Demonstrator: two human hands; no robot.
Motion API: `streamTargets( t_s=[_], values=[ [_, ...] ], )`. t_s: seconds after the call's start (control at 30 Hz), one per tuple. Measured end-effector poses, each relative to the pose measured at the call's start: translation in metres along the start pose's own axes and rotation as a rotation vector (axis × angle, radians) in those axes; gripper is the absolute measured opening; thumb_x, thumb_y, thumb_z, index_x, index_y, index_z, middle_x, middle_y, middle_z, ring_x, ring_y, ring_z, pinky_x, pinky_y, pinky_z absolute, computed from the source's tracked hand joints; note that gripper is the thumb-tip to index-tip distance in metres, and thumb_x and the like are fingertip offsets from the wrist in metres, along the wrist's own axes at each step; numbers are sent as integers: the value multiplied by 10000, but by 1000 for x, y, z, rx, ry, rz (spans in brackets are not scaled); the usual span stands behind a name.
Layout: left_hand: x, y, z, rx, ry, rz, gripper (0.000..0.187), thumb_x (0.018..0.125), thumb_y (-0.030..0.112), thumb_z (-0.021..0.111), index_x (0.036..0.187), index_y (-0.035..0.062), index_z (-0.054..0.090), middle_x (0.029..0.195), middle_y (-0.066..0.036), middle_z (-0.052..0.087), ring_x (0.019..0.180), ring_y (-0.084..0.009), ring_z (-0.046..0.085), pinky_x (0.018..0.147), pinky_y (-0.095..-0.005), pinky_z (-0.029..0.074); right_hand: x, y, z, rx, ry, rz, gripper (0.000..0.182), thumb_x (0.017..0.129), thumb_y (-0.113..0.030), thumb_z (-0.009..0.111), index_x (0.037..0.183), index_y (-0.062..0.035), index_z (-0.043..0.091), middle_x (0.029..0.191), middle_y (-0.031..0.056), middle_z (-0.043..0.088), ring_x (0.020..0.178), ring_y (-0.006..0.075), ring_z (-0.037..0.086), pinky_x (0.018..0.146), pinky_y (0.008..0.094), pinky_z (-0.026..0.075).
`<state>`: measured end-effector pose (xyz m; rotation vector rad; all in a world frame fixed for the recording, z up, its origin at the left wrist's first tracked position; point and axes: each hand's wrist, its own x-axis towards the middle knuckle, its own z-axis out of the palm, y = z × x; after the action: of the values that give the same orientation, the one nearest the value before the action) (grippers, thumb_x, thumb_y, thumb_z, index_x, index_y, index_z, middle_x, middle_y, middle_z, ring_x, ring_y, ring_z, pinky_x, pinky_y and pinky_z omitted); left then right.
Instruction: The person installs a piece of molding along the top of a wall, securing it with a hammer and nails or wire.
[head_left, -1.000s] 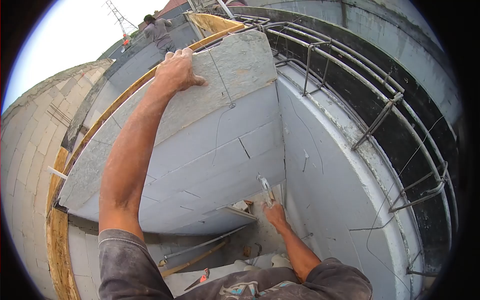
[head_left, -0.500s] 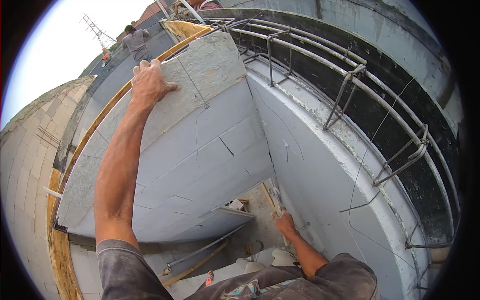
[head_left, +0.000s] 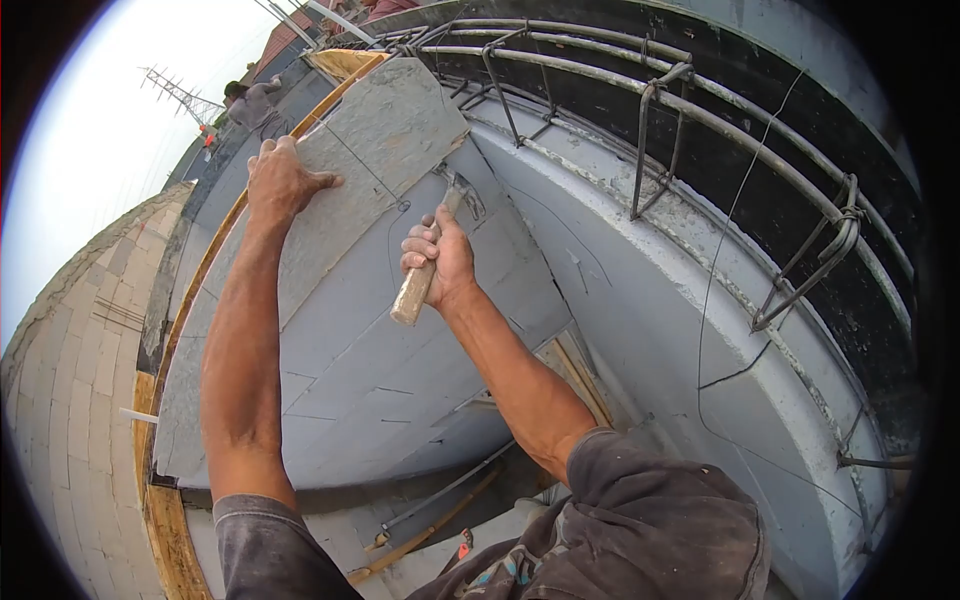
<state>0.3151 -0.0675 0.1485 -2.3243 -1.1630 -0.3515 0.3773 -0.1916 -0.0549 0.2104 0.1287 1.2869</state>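
Observation:
My right hand (head_left: pixel 440 250) is closed around the wooden handle of a hammer (head_left: pixel 411 295). The hammer's metal head is up against the wall face, close under the lower edge of a grey rough board (head_left: pixel 390 125). My left hand (head_left: pixel 282 182) grips the board's upper edge, fingertips bent over it and thumb stretched across its front. A thin wire (head_left: pixel 360 165) crosses the board and ends in a small loop below it. Yellowish timber (head_left: pixel 345 88) runs along behind the board's edge.
A curved rebar cage (head_left: pixel 600 65) stands along the wall top on the right, with loose wire (head_left: pixel 715 270) hanging from it. Wooden strips (head_left: pixel 580 380) lean in the corner below. Another person (head_left: pixel 255 105) is at the upper left, near a block wall (head_left: pixel 75 400).
My right hand has risen from the low corner to the board's lower edge, bringing the hammer up. My left hand keeps its place on the board while the view has shifted slightly.

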Motion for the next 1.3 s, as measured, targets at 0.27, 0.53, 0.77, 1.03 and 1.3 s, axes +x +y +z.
streamTargets(
  t_s=[0.27, 0.53, 0.77, 1.03, 1.3],
  values=[
    [1, 1, -3, -23, -15, -4, 876, 574, 497, 956, 1202, -30, 647, 1206, -203, 652, 1157, -361, 592, 988, -469, 505, -10, 4, 13, -22, 82, 15, 277, 1071, -410, 463, 993, -146, 432, 696, -54, 398, 481, 39, 387, 415, 206, 400],
    [1, 0, -4, -52, -36, -6, 888, 575, 486, 947, 1233, -19, 630, 1193, -202, 646, 1174, -365, 577, 995, -463, 484, -13, -8, 2, -168, 71, 35, 267, 1058, -374, 510, 1005, -132, 410, 713, -37, 408, 496, 51, 387, 432, 215, 364],
    [-54, -3, 33, -120, 338, 17, 1104, 697, 468, 877, 1556, 114, 282, 1477, -181, 434, 1433, -382, 337, 1174, -634, 259, -79, -43, -115, -632, 246, -39, 270, 1004, -375, 645, 969, -184, 457, 720, -55, 385, 510, 53, 363, 433, 226, 369],
    [-368, -7, 155, -789, -203, -414, 595, 886, 359, 712, 1356, 52, 514, 1422, -198, 501, 1366, -393, 430, 1132, -504, 389, -278, -116, -352, -1194, 1464, 466, 297, 1014, -287, 557, 785, -155, 421, 621, -14, 448, 475, 143, 433, 454, 301, 418],
    [-946, 19, 324, -559, -1473, -788, 509, 817, 464, 698, 1106, 48, 749, 1147, -185, 723, 1087, -371, 675, 946, -458, 516, -373, -90, -467, -2055, 956, 1506, 223, 965, -293, 573, 953, -72, 598, 812, 93, 616, 652, 213, 591, 623, 368, 485]
  ],
)
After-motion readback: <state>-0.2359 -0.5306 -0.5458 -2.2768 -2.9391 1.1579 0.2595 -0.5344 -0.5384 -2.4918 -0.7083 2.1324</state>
